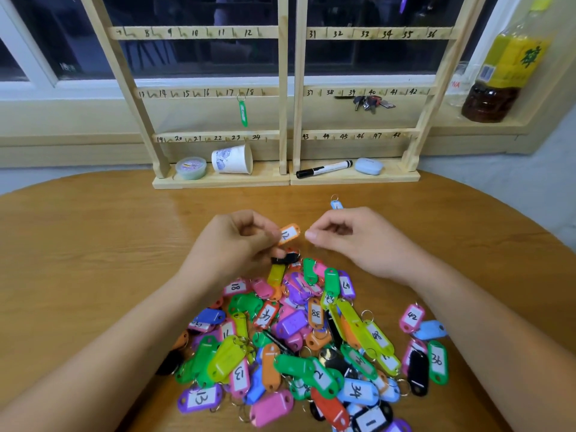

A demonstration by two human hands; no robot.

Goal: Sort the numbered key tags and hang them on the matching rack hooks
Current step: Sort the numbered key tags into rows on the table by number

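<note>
- An orange key tag (290, 233) marked 12 is pinched in the left hand (237, 244), just beyond the pile of tags (299, 344)
- The right hand (352, 241) is held beside it, fingers curled; whether anything is gripped cannot be told
- A light blue tag (336, 203) is seen beyond the pile, behind the right hand
- The pile is spread on the counter (93, 244); well beyond it the rack (283, 88) is stood, a green tag (242, 112) hung on it

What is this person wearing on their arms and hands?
Nothing visible. The left forearm and right forearm are bare to the picture's edge, no sleeves. The left hand and right hand show no gloves, rings, watch or bracelet.
</note>
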